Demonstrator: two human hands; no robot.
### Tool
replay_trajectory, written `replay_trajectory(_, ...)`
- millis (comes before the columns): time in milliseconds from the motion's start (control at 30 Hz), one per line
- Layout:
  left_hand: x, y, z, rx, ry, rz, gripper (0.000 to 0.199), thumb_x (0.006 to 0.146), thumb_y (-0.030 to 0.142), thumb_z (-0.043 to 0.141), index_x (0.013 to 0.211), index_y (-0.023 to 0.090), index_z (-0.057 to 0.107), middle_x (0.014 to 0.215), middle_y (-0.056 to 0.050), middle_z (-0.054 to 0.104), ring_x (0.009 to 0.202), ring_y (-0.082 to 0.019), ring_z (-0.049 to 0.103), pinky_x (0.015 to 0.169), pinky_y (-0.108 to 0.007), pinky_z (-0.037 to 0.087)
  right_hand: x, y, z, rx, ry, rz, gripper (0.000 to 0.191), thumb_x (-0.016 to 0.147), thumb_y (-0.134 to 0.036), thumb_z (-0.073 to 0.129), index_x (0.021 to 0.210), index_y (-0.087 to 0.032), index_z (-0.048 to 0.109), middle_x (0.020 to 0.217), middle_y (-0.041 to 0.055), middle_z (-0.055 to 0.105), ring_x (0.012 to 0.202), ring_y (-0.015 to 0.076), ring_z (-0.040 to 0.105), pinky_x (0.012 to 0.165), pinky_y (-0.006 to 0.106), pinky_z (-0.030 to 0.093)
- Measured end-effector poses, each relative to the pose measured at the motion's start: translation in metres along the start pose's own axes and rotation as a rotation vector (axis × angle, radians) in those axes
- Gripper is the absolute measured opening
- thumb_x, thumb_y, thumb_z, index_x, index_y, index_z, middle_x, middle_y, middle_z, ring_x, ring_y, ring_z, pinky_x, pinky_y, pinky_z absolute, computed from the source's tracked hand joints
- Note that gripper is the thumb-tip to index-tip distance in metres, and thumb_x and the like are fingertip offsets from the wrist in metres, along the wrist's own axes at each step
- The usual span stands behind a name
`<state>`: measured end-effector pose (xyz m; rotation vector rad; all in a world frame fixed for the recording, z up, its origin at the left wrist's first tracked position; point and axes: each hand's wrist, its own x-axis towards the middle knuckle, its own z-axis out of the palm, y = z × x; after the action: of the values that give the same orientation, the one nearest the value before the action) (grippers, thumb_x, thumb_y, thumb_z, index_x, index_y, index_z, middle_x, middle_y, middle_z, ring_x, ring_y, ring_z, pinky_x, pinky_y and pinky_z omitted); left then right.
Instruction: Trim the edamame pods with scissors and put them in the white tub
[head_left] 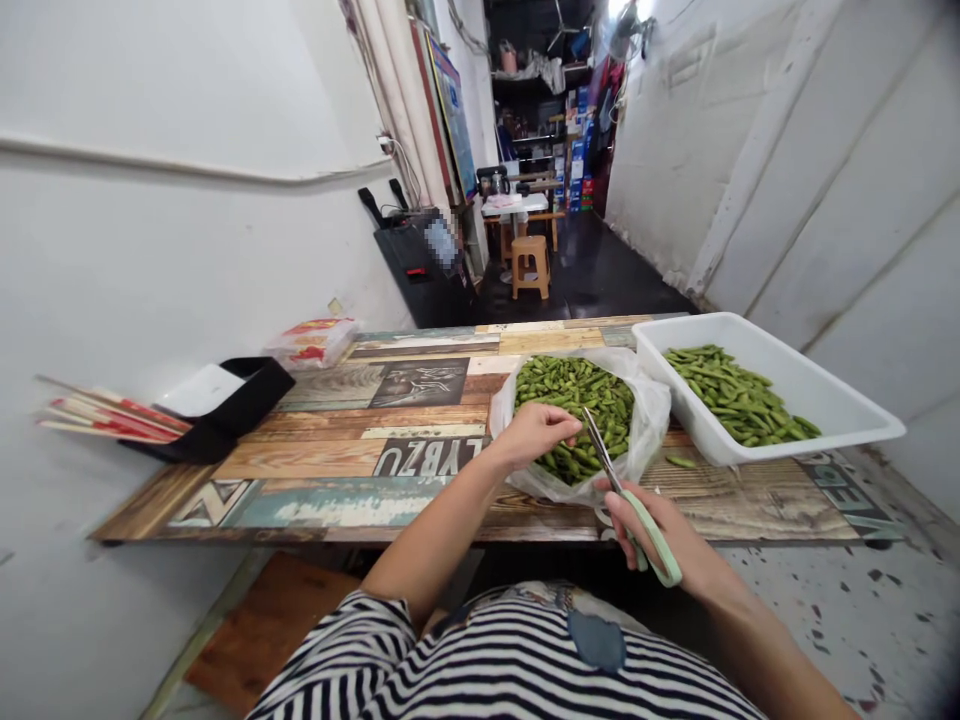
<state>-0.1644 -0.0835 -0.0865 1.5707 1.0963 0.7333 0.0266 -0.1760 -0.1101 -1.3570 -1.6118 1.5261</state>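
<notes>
My left hand (534, 434) is over a clear plastic bag (654, 412) full of green edamame pods (574, 385). Its thumb and fingertips are pinched together; whatever is between them is too small to make out. In my right hand (649, 515) is a pair of scissors (651, 535) with pale green handles. The metal blades point up and away, with their tips close to my left fingertips. To the right, a white plastic tub (844, 415) holds more edamame pods (739, 395). One loose pod (681, 461) lies on the table between bag and tub.
The wood-patterned table (300, 455) carries a black holder (259, 395) with chopsticks (120, 415) at the left. Behind it lies a red and white plastic packet (311, 342). Beyond the table stand a plastic stool (531, 265) and shelves. White walls flank both sides.
</notes>
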Motion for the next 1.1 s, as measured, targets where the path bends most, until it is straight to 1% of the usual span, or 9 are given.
replay_trajectory(267,0.001,0.007,-0.003,0.0,-0.093,-0.05,0.028,0.072,0.038,0.061,0.064,0.011,0.062,0.052,0.004,0.05,0.047,-0.005,0.034,0.048,-0.021,0.025,0.0,0.002,-0.006,-0.066,-0.005,0.053,0.042,0.084,-0.055,0.047,0.094,-0.016,0.057,0.041,-0.0092,0.04,0.031,0.0073,0.039,0.032,0.017,0.034)
replay_trajectory(367,0.004,0.003,-0.003,-0.188,-0.132,-0.108,0.028,0.069,0.039,0.065,0.072,0.011,0.062,0.061,0.0,0.06,0.048,-0.005,0.04,0.046,-0.02,0.027,0.002,0.004,-0.005,0.003,0.027,0.056,0.042,0.081,-0.057,0.05,0.087,-0.016,0.056,0.044,-0.0092,0.04,0.03,0.0071,0.039,0.029,0.018,0.032)
replay_trajectory(500,0.006,0.0,0.0,-0.509,-0.143,-0.144,0.032,0.068,0.037,0.07,0.08,0.011,0.056,0.08,-0.008,0.068,0.057,-0.006,0.054,0.05,-0.018,0.035,0.002,0.001,-0.001,0.16,0.061,0.04,0.048,0.081,-0.062,0.046,0.095,-0.016,0.053,0.052,-0.007,0.046,0.037,0.0094,0.046,0.037,0.022,0.041)
replay_trajectory(600,0.007,-0.003,0.005,-0.603,-0.022,-0.108,0.029,0.067,0.029,0.072,0.08,0.011,0.054,0.082,-0.007,0.067,0.063,-0.008,0.059,0.054,-0.018,0.041,-0.001,-0.003,0.001,0.211,0.025,0.013,0.049,0.084,-0.061,0.041,0.101,-0.017,0.051,0.054,-0.005,0.051,0.044,0.0118,0.052,0.046,0.024,0.045)
replay_trajectory(667,0.008,-0.005,0.009,-0.623,0.111,-0.058,0.024,0.067,0.023,0.072,0.079,0.011,0.055,0.069,-0.001,0.062,0.055,-0.004,0.053,0.05,-0.015,0.037,-0.002,-0.004,0.002,0.218,0.014,0.005,0.047,0.085,-0.061,0.041,0.098,-0.017,0.051,0.056,-0.0048,0.051,0.046,0.0116,0.052,0.048,0.024,0.045)
replay_trajectory(733,0.009,-0.006,0.014,-0.65,0.18,-0.047,0.02,0.067,0.018,0.07,0.079,0.01,0.056,0.058,0.003,0.056,0.048,-0.002,0.047,0.046,-0.014,0.034,-0.002,-0.004,0.004,0.209,0.018,0.022,0.046,0.084,-0.061,0.042,0.093,-0.017,0.052,0.055,-0.0051,0.05,0.045,0.011,0.051,0.047,0.024,0.044)
replay_trajectory(833,0.008,-0.004,0.019,-0.715,0.204,-0.117,0.016,0.068,0.011,0.066,0.079,0.01,0.055,0.058,0.001,0.058,0.049,-0.004,0.053,0.048,-0.015,0.039,0.001,0.0,0.006,0.18,0.041,0.032,0.046,0.083,-0.062,0.043,0.091,-0.017,0.052,0.056,-0.0053,0.05,0.044,0.0103,0.05,0.045,0.023,0.044)
replay_trajectory(1000,0.002,0.003,0.023,-0.745,0.187,-0.193,0.009,0.07,0.007,0.063,0.073,0.009,0.054,0.06,-0.003,0.062,0.049,-0.006,0.056,0.048,-0.015,0.043,0.006,0.002,0.007,0.182,0.052,0.021,0.05,0.081,-0.063,0.045,0.102,-0.018,0.051,0.059,-0.0061,0.05,0.043,0.0104,0.05,0.043,0.023,0.044)
replay_trajectory(1100,0.001,0.003,0.027,-0.773,0.165,-0.205,0.01,0.07,0.007,0.065,0.07,0.009,0.055,0.061,-0.003,0.064,0.05,-0.005,0.057,0.05,-0.015,0.045,0.007,0.001,0.007,0.151,0.035,0.012,0.048,0.083,-0.063,0.043,0.093,-0.017,0.052,0.053,-0.0061,0.05,0.042,0.0104,0.05,0.044,0.022,0.043)
